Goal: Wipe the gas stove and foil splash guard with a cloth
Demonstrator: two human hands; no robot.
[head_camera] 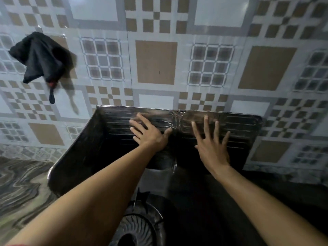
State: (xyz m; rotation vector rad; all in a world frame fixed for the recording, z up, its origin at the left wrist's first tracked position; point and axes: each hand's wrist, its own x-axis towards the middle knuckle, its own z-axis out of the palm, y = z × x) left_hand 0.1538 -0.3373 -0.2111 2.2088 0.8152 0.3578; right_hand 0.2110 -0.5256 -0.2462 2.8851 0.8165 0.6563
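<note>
The foil splash guard [113, 121] stands dark and ribbed against the tiled wall, its left wing folded toward me. My left hand [150, 133] lies flat on the back panel just left of the centre fold, fingers spread. My right hand [212, 144] is spread open over the right half of the panel, holding nothing. Below my arms the gas stove burner [140, 226] shows dimly, partly hidden by my left forearm. A black cloth [42, 57] hangs on the wall at upper left, away from both hands.
Patterned beige, grey and white wall tiles [156, 62] fill the back. A marbled countertop [21, 189] runs along the left of the splash guard. The area to the right of the stove is very dark.
</note>
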